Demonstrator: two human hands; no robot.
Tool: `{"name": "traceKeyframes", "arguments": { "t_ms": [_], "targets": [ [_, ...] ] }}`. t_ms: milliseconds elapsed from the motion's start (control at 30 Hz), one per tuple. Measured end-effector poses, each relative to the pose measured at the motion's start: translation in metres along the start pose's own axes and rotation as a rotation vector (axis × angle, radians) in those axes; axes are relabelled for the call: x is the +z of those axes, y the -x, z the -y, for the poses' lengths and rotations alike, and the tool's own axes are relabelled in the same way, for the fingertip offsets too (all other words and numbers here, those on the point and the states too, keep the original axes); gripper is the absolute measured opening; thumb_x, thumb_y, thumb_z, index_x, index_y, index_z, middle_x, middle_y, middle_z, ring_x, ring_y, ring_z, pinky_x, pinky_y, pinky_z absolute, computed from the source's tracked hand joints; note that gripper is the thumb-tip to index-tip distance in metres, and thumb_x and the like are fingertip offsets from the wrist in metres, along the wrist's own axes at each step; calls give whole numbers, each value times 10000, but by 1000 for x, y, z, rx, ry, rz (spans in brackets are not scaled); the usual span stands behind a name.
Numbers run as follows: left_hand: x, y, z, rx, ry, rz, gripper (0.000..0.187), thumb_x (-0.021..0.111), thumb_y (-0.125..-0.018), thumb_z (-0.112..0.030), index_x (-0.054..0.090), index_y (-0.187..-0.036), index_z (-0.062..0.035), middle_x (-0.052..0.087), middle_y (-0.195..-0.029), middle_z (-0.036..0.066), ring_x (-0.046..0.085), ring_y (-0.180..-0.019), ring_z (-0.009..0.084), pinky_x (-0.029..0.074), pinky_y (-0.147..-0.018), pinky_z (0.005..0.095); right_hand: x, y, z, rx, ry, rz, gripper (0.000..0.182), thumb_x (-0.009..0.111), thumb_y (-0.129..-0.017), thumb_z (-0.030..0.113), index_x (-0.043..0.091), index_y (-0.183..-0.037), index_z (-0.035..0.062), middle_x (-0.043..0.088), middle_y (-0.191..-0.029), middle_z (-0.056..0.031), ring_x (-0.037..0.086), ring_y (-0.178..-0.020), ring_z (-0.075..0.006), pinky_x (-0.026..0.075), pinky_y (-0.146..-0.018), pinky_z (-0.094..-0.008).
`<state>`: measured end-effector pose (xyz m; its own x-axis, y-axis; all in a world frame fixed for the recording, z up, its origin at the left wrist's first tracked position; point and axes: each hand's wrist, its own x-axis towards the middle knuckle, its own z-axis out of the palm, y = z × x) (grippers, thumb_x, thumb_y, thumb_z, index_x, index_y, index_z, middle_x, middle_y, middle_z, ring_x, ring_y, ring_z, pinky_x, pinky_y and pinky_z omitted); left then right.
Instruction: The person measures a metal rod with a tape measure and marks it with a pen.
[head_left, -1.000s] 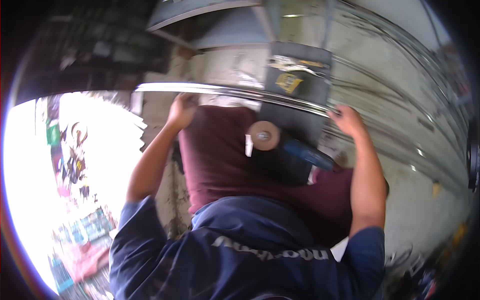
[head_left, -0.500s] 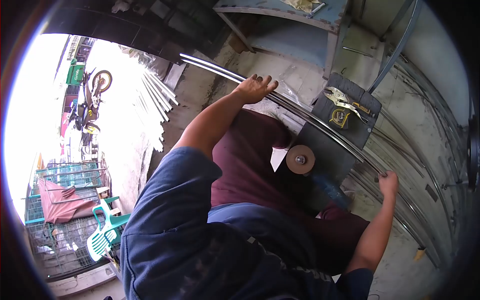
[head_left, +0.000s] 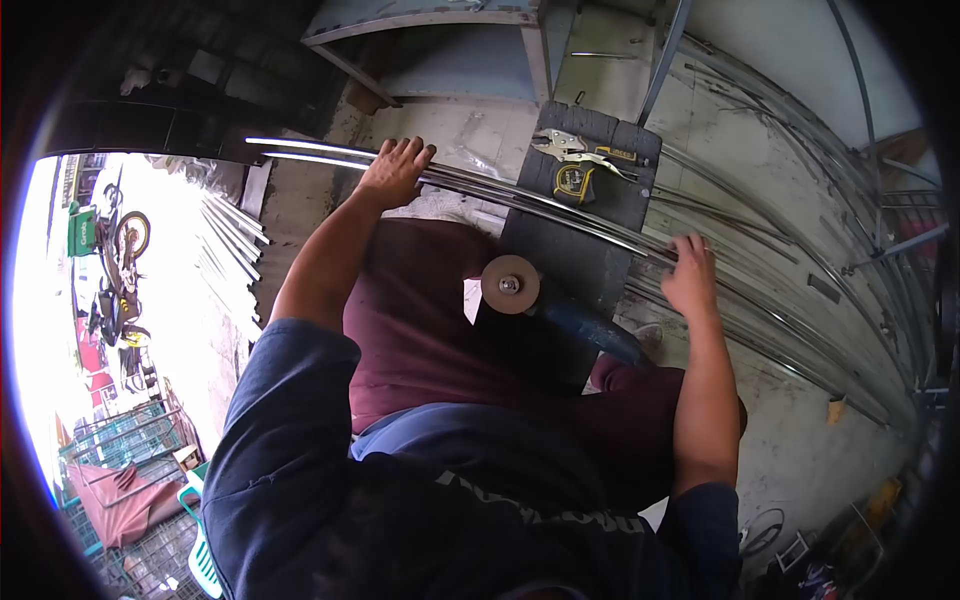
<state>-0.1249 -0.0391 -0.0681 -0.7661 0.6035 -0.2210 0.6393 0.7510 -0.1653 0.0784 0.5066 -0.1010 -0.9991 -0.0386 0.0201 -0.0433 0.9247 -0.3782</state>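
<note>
Concrete floor (head_left: 800, 440) surrounds a narrow, worn black bench (head_left: 575, 255), with a blue-grey table (head_left: 430, 21) on a metal frame standing beyond its far edge and a motorcycle (head_left: 122, 285) visible through the bright opening at left. Several long, shiny silver metal bars (head_left: 540, 206) cross above the bench slantwise and extend past both its left and right edges; whether they touch the surface cannot be told. Left hand (head_left: 395, 172) and right hand (head_left: 690, 277) are well apart, both clamped on the bars: the left beyond the left edge of the bench, fingers curled over the top; the right just outside the right edge. The undersides of both grips are hidden. Near the far edge of the bench lie silver locking pliers (head_left: 560, 145), with a yellow-and-black tape measure (head_left: 573, 183) just beside them, on the near side. Toward the near part, between legs in maroon trousers (head_left: 420, 320), sits a blue angle grinder (head_left: 590, 330), its brown round disc (head_left: 510, 285) facing up by the left edge. Long, thin metal strips (head_left: 790, 367) lie on the floor beyond the right edge.
</note>
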Motion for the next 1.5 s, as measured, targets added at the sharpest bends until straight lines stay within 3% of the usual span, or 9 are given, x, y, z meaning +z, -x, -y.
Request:
{"name": "traceKeyframes", "arguments": {
  "t_ms": [67,200,367,533,700,933,1167,1367,1500],
  "targets": [
    [1,0,-1,-16,-11,12,796,882,-827,-218,495,-1512,-95,551,-1390,134,547,-1379,318,426,-1151,477,-1,-9,33,-203,-146,-63,245,744,-799,30,673,-1031,57,653,-1142,-142,628,-1153,-382,516,-973,-505],
    [-15,1,-11,-100,16,167,825,892,-825,-250,495,-1529,-80,528,-1488,141,515,-1441,330,428,-1180,488,14,-7,71,-271,-139,13,305,750,-865,44,724,-1169,28,680,-1188,-139,646,-1184,-372,528,-1038,-487],
    [-59,53,-47,-265,320,-88,878,884,-831,-301,480,-1574,-68,465,-1609,170,448,-1525,371,370,-1264,556,35,-7,89,-247,117,139,345,671,-956,61,686,-1300,29,677,-1241,-173,652,-1233,-376,545,-1049,-479],
    [-95,181,-88,-217,209,-263,715,795,-936,-282,496,-1557,-91,504,-1591,171,440,-1544,371,321,-1292,593,40,-11,108,-215,230,237,177,527,-1062,88,646,-1181,33,640,-1271,-198,639,-1261,-397,565,-1035,-488],
    [-69,284,-145,-592,618,-344,560,709,-1014,-199,524,-1521,-50,501,-1589,193,434,-1539,413,364,-1290,511,30,-22,113,-112,208,284,209,652,-938,30,660,-1144,-1,706,-1225,-268,693,-1171,-477,563,-1031,-540],
    [-70,308,-155,-643,532,-400,571,715,-980,-228,542,-1495,-53,507,-1557,193,460,-1480,417,402,-1236,532,-38,5,179,140,259,298,288,740,-981,245,832,-1029,-24,787,-1122,-295,763,-1076,-475,610,-949,-547],
    [-72,295,-144,-545,507,-367,591,718,-938,-283,558,-1461,-59,514,-1509,187,466,-1433,408,415,-1170,548,-44,24,162,97,441,-45,212,704,-979,214,819,-972,35,801,-1036,-218,788,-975,-421,637,-859,-507],
    [-71,290,-139,-535,593,-423,631,725,-934,-323,536,-1476,-62,511,-1488,197,450,-1430,404,383,-1168,548,-89,75,151,145,521,-67,187,771,-921,160,785,-1034,12,771,-1165,-176,746,-1101,-371,611,-926,-491],
    [-63,282,-139,-548,676,-502,731,748,-966,-406,476,-1537,-40,518,-1509,207,458,-1424,394,365,-1194,549,-124,116,175,198,468,-87,182,813,-871,131,766,-983,-5,770,-1068,-201,748,-996,-422,586,-866,-541]
  ]
}}
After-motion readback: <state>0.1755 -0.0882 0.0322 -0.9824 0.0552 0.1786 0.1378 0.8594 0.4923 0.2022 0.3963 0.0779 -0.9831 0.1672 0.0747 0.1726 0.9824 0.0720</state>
